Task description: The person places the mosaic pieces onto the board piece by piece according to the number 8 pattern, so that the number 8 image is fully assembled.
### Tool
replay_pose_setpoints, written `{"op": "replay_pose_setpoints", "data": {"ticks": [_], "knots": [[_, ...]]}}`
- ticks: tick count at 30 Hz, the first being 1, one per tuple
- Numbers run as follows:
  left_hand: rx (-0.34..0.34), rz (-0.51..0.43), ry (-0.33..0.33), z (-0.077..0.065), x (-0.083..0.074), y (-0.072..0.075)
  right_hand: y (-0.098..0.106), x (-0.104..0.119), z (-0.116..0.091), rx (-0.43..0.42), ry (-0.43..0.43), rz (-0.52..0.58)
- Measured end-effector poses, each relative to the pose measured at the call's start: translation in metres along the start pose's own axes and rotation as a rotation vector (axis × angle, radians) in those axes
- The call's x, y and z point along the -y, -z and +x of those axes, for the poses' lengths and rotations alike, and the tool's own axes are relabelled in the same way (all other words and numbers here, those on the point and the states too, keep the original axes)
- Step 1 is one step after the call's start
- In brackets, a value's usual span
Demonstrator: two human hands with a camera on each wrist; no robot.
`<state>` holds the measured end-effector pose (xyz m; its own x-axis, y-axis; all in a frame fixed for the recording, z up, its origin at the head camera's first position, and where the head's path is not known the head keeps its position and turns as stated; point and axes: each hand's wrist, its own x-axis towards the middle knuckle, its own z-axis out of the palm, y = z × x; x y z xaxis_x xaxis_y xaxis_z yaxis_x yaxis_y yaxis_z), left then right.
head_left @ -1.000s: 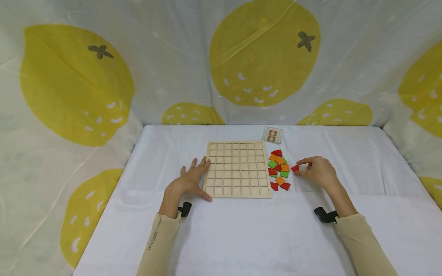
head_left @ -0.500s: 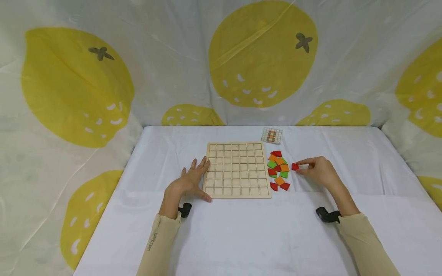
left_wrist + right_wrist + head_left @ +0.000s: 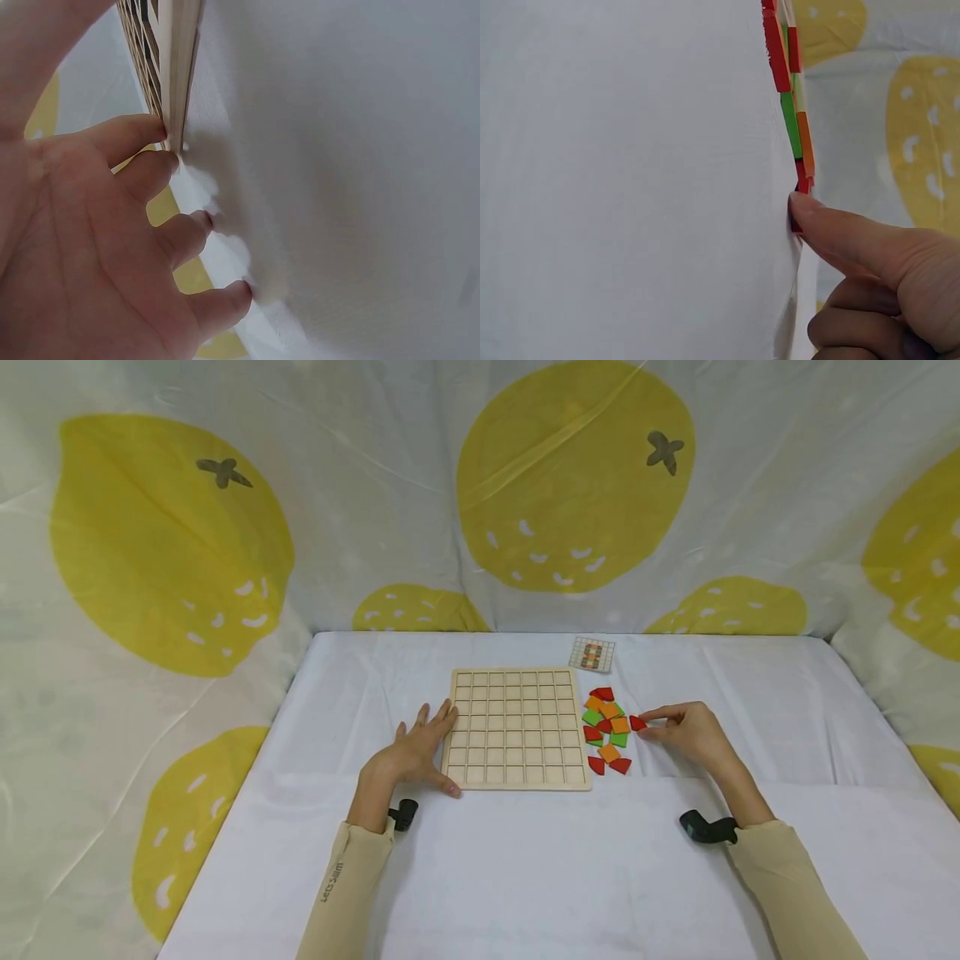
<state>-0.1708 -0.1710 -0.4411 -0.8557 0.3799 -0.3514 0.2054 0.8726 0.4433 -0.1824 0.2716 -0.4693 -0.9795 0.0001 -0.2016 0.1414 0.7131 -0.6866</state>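
the right hand (image 3: 690, 731) pinches a red piece (image 3: 637, 723) between the tips of thumb and index finger, its other fingers curled in toward the palm. the piece is low over the desk (image 3: 510, 877), off the right edge of the wooden board (image 3: 513, 722) and just beside the heap of loose pieces (image 3: 619, 725); i cannot tell whether it is lifted or resting on the cloth. it looks thin, light and stiff, with a smooth painted face that may slip a little, and seems unlikely to break. its side edges look like the best place to take hold, with a fingertip pinch.

the left hand (image 3: 411, 752) is spread and grips nothing: its index finger touches the board's left edge, and the thumb lies by the near left corner. the board looks flat and rigid, probably light enough to slide if nudged, so a steadying hand on its rim suits it.

the loose pieces, red, orange and green, lie along the board's right edge, some overlapping. a small patterned card (image 3: 592, 654) lies off the board's far right corner, close to the desk's far edge. behind that edge hangs a lemon-print curtain (image 3: 390, 527).
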Motion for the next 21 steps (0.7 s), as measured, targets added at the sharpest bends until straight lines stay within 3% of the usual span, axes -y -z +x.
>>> {"op": "replay_pose_setpoints", "data": {"ticks": [14, 21], "knots": [[0.009, -0.009, -0.018, 0.001, 0.000, 0.001, 0.003, 0.008, 0.005, 0.012, -0.019, -0.011], [0.016, -0.016, -0.009, -0.001, 0.000, 0.002, -0.002, 0.034, 0.009, 0.028, 0.013, 0.058]]}}
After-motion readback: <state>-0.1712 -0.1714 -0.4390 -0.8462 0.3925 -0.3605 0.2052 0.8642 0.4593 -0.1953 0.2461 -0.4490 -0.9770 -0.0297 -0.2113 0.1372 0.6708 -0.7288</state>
